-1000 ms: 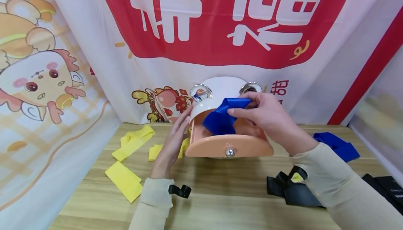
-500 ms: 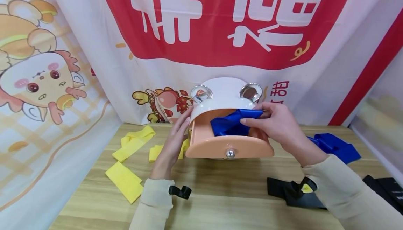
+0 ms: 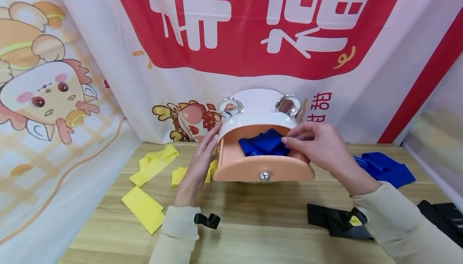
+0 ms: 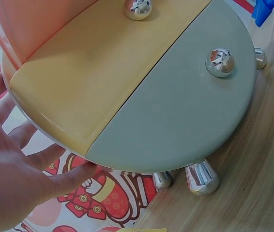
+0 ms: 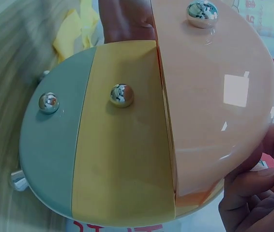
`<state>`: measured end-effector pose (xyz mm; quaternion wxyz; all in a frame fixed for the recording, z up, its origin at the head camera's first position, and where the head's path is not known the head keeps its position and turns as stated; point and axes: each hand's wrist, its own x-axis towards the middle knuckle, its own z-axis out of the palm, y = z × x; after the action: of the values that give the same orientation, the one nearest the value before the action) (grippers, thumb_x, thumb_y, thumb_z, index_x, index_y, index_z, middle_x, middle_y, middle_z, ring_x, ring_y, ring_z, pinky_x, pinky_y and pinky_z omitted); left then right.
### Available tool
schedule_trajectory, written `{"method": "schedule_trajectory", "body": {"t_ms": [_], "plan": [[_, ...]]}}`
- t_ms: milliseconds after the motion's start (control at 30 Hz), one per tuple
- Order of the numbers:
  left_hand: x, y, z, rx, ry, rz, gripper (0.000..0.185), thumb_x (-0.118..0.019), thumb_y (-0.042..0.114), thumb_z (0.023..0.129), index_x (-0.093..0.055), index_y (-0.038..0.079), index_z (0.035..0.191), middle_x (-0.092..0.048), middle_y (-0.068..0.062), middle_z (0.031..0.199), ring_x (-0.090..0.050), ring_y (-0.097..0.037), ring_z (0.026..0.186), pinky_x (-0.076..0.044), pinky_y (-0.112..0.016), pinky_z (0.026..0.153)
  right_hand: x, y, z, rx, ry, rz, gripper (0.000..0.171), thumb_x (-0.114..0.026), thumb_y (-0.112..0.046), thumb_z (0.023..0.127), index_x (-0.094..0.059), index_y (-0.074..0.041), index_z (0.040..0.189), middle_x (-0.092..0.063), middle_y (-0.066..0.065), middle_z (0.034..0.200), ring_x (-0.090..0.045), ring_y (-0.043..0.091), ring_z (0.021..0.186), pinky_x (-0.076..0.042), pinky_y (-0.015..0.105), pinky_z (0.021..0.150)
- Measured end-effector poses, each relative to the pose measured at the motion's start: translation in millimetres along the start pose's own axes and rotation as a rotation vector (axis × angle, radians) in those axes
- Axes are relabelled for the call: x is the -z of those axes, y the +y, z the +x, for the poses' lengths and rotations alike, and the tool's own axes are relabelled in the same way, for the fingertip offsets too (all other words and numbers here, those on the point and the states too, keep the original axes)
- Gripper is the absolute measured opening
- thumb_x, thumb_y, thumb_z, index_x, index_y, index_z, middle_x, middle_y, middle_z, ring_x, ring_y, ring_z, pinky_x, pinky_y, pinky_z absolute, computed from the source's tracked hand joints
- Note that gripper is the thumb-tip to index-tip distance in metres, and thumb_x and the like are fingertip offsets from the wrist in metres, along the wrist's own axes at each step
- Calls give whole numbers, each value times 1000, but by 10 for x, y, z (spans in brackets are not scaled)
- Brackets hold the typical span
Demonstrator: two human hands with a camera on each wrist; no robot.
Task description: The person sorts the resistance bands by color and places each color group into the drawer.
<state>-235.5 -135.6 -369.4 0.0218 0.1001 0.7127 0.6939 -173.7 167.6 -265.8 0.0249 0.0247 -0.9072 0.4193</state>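
A small round cabinet (image 3: 257, 99) with silver ball knobs stands against the back curtain, its top peach drawer (image 3: 285, 169) pulled out. A folded blue resistance band (image 3: 265, 142) lies crumpled inside that drawer. My right hand (image 3: 322, 143) is at the drawer's right side, its thumb tip touching the right edge of the band with the fingers loosely bent. My left hand (image 3: 199, 161) rests its spread fingers against the cabinet's left side. In the left wrist view, the yellow drawer (image 4: 93, 67) and the green drawer (image 4: 185, 101) are pushed in.
Yellow bands (image 3: 144, 209) lie on the wooden table (image 3: 253, 232) at the left, one partly behind my left hand. Another blue band (image 3: 387, 169) lies at the right, with a black band (image 3: 318, 215) nearer my right sleeve. Printed curtains (image 3: 361, 107) enclose the table.
My right hand has lowered the blue band into the drawer and shifted right. The band now lies lower and more bunched, largely clear of the fingers. My left hand has stayed put.
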Motion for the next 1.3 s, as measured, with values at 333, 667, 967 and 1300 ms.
{"method": "schedule_trajectory", "body": {"t_ms": [333, 667, 967, 1300], "plan": [[23, 15, 7, 6, 8, -6, 43, -44, 59, 96, -40, 54, 139, -35, 26, 148, -30, -12, 142, -26, -63, 111, -13, -24, 9, -3, 9, 1, 29, -75, -41, 83, -70, -21, 104, -72, 5, 94, -67, 23, 79, -58, 30, 62], [49, 8, 2, 9, 20, 8, 45, -45, 60, 95, -39, 54, 140, -34, 26, 149, -29, -14, 143, -30, -60, 111, -15, 24, -24, -4, 12, 110, 37, -76, -44, 81, -66, -20, 107, -70, 9, 93, -65, 26, 73, -58, 32, 61], [56, -12, -7, 0, 21, 6, 46, -45, 59, 96, -40, 52, 141, -35, 24, 149, -31, -15, 142, -33, -58, 109, 85, 194, -117, -34, 92, 187, 53, -70, -60, 78, -62, -25, 116, -64, 8, 95, -58, 26, 66, -52, 29, 53], [11, 5, 10, -1, 5, 4, 45, -45, 60, 95, -40, 54, 140, -35, 26, 149, -31, -14, 142, -32, -59, 110, 263, 669, -203, -179, 244, 296, 54, -69, -56, 80, -63, -22, 121, -63, 1, 95, -57, 20, 65, -53, 27, 56]]}}
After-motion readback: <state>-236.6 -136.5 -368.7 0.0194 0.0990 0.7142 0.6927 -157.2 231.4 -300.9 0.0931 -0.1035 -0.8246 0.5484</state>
